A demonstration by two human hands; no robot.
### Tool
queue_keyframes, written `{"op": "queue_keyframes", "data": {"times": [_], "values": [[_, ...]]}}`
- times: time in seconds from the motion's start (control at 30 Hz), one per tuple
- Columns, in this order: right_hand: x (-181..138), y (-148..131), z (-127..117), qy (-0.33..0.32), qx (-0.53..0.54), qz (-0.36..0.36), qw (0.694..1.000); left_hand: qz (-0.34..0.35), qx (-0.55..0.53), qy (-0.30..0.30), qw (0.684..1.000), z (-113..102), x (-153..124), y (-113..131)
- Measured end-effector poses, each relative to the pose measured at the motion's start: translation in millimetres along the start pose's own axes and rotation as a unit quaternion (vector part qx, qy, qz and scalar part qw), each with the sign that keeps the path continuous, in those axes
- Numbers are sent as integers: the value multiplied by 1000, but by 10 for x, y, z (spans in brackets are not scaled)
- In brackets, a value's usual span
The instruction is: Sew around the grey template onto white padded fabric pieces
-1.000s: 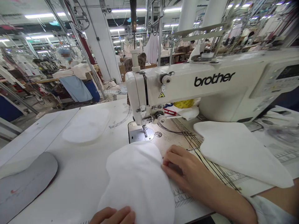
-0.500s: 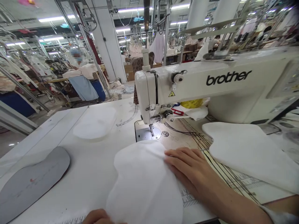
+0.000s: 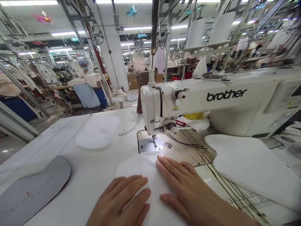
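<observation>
A curved white fabric piece (image 3: 136,163) lies on the table just in front of the sewing machine's presser foot (image 3: 154,142); its lower part is largely covered by my hands. My left hand (image 3: 124,201) rests on the near left of the fabric, fingers stretched out and pointing right. Opposite it, my right hand (image 3: 185,188) lies flat on the fabric's right side, fingertips close to the metal needle plate (image 3: 147,145). Neither hand grips anything. The white sewing machine (image 3: 188,100) stands beyond, marked "brother".
A grey curved template (image 3: 42,185) lies on the left of the table. Behind it is a rounded white fabric piece (image 3: 98,135). White padded pieces (image 3: 251,166) lie on the right, beside dark lines and ruler markings. Further back, a person stands at another workplace.
My left hand has come up from the bottom edge onto the fabric. My right hand has shifted slightly left over it. The camera view has tilted up a little.
</observation>
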State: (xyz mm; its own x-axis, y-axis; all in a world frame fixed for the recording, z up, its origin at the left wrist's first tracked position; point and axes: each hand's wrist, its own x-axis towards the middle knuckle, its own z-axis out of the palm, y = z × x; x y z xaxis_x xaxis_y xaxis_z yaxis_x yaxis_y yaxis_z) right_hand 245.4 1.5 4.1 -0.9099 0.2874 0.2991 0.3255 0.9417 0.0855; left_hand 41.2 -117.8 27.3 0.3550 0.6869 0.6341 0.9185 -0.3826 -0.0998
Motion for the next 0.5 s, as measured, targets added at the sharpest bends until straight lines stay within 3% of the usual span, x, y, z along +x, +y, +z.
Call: {"op": "queue_keyframes", "data": {"times": [0.1, 0.3, 0.5], "values": [[35, 2, 19, -6, -14, -17, 1000, -28, 11, -60, 998, 136, 117, -44], [-15, 45, 66, -2, -16, -37, 999, -16, 51, -158, 986, 192, -6, -83], [-132, 100, 212, 53, -30, -16, 998, -84, 28, -212, 973, 274, 203, 105]]}}
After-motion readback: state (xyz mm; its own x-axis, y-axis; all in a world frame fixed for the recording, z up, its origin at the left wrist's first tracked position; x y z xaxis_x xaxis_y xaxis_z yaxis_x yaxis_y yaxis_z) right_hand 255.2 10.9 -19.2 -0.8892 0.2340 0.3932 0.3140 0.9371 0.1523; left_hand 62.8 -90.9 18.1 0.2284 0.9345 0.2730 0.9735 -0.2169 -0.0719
